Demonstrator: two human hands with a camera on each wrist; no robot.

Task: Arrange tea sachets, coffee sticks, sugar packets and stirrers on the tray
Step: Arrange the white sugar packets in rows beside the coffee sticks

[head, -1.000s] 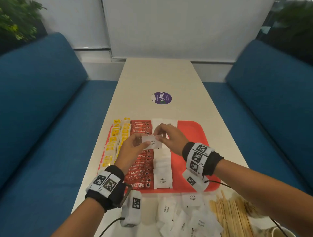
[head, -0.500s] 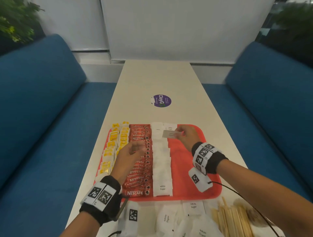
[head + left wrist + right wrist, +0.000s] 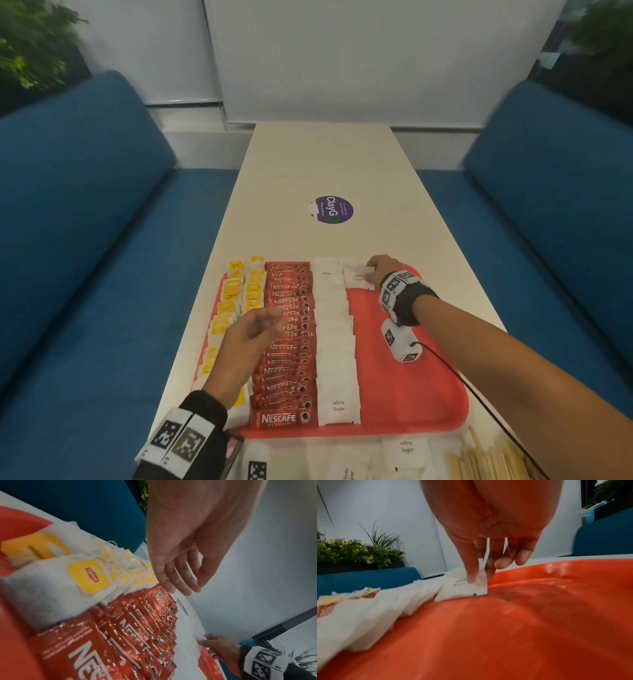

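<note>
A red tray (image 3: 411, 383) lies on the table with rows of yellow-tagged tea sachets (image 3: 233, 298), red Nescafe coffee sticks (image 3: 287, 346) and white sugar packets (image 3: 337, 346). My right hand (image 3: 378, 272) pinches a white sugar packet (image 3: 358, 278) (image 3: 462, 588) between thumb and forefinger at the tray's far edge, its lower edge touching the tray beside the sugar row. My left hand (image 3: 253, 329) (image 3: 181, 574) hovers empty over the coffee sticks with relaxed fingers.
Loose sugar packets (image 3: 406, 448) and a bundle of wooden stirrers (image 3: 486, 462) lie on the table in front of the tray. A purple sticker (image 3: 332, 209) sits further up the table. Blue sofas flank both sides. The tray's right half (image 3: 522, 628) is bare.
Both hands held the sugar packet over the tray's middle; the left let go and drew back, and the right carried the packet to the far edge and lowered it onto the tray.
</note>
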